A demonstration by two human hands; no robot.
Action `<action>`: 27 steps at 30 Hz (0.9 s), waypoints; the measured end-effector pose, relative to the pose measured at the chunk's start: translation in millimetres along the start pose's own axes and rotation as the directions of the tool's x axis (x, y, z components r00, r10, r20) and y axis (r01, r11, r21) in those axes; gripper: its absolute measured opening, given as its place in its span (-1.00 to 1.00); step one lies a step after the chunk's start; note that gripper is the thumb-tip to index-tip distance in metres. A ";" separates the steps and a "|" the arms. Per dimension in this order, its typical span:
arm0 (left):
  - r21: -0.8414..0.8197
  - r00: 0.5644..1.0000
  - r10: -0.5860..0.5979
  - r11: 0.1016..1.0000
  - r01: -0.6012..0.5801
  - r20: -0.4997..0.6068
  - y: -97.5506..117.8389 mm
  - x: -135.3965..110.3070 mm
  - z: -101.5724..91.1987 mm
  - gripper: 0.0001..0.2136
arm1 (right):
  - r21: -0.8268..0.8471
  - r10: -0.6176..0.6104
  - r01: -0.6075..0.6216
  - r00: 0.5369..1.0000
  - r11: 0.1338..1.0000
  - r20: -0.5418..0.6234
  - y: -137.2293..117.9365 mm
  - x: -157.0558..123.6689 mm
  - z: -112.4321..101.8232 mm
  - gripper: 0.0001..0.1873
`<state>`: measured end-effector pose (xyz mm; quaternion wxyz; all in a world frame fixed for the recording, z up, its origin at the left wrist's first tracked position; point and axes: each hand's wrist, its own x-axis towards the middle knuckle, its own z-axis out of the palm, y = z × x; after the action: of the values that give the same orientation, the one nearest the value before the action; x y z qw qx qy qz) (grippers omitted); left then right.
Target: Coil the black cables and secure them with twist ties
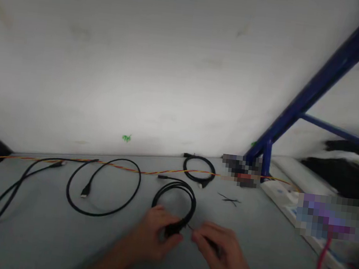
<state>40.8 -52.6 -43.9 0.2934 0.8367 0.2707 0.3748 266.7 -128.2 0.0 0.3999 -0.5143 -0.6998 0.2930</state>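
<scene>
My left hand [158, 231] is closed on the lower part of a coiled black cable [193, 203], pinching it beside a dark connector. The loop rests on the grey tabletop, with one plug end pointing left at its top. Just to the right, my right hand [218, 249] pinches the end of a thin dark twist tie [189, 227] that runs to the bundle. Something dark shows under the right fingers, too blurred to name. Several loose twist ties [229, 199] lie beyond that hand.
A loosely looped USB cable [139, 186] lies left, its other stretch [14, 187] farther left. Another coiled cable [214, 173] sits near the wall. A red-yellow twisted wire [155, 173] crosses the table. A blue metal frame [288, 116] and a white power strip [279, 191] stand right.
</scene>
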 end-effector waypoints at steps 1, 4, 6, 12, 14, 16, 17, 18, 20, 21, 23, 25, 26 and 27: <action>0.017 0.999 0.030 0.999 -0.031 0.040 0.5 1.2 0.6 -0.79 | 0.006 0.013 -0.013 1.000 1.000 -0.026 -0.6 1.4 -0.9 -0.52; 0.062 0.988 0.082 0.994 -0.090 0.128 -0.5 1.9 3.6 -0.82 | 0.052 0.055 -0.050 0.994 0.997 -0.095 -2.6 8.2 -3.9 -0.51; 0.098 0.971 0.100 0.988 -0.123 0.217 -2.5 0.4 5.1 -0.86 | 0.108 0.098 -0.082 0.982 0.991 -0.159 -5.2 13.0 -9.1 -0.49; 0.172 0.917 0.038 0.978 -0.115 0.398 -3.0 0.9 1.5 -0.87 | 0.192 0.251 -0.192 0.897 0.962 -0.364 -8.9 20.6 -41.5 -0.45; 0.172 0.926 0.008 0.982 -0.079 0.378 -1.3 3.6 -0.8 -0.85 | 0.163 0.255 -0.213 0.913 0.963 -0.317 -5.4 20.0 -47.0 -0.46; 0.152 0.936 -0.022 0.988 -0.033 0.351 0.3 6.0 -2.6 -0.78 | 0.149 0.249 -0.220 0.944 0.964 -0.215 1.2 16.6 -44.7 -0.44; 0.131 0.940 -0.033 0.991 -0.013 0.340 1.0 6.8 -3.2 -0.72 | 0.151 0.252 -0.228 0.954 0.962 -0.165 5.5 13.7 -40.8 -0.43; 0.104 0.942 -0.041 0.995 0.006 0.334 1.6 7.3 -3.5 -0.66 | 0.159 0.259 -0.238 0.958 0.958 -0.126 10.2 10.0 -35.5 -0.43; 0.051 0.951 -0.057 0.998 0.043 0.303 2.5 7.7 -3.5 -0.57 | 0.186 0.279 -0.261 0.957 0.947 -0.079 19.2 2.1 -23.4 -0.44; 0.033 0.963 -0.071 0.997 0.065 0.260 2.6 7.7 -3.4 -0.56 | 0.203 0.287 -0.270 0.956 0.941 -0.058 22.7 -1.4 -17.8 -0.45; 0.009 0.988 -0.117 0.993 0.117 0.102 2.0 8.1 -3.5 -0.67 | 0.241 0.285 -0.277 0.958 0.930 0.003 26.5 -5.8 -9.9 -0.47; -0.011 0.982 -0.166 0.986 0.165 -0.095 0.3 9.5 -4.9 -0.79 | 0.285 0.260 -0.274 0.962 0.919 0.089 25.9 -6.0 -7.5 -0.47; -0.020 0.967 -0.187 0.982 0.186 -0.175 -0.7 10.7 -6.4 -0.79 | 0.302 0.240 -0.272 0.961 0.914 0.138 24.5 -4.8 -7.9 -0.46; -0.035 0.952 -0.208 0.978 0.205 -0.226 -1.5 12.1 -8.5 -0.77 | 0.315 0.217 -0.268 0.958 0.910 0.187 22.9 -3.3 -8.9 -0.45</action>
<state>40.7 -41.0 -34.6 0.3023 0.7535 0.3866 0.4374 286.0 -124.6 -15.1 0.3895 -0.4980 -0.5974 0.4933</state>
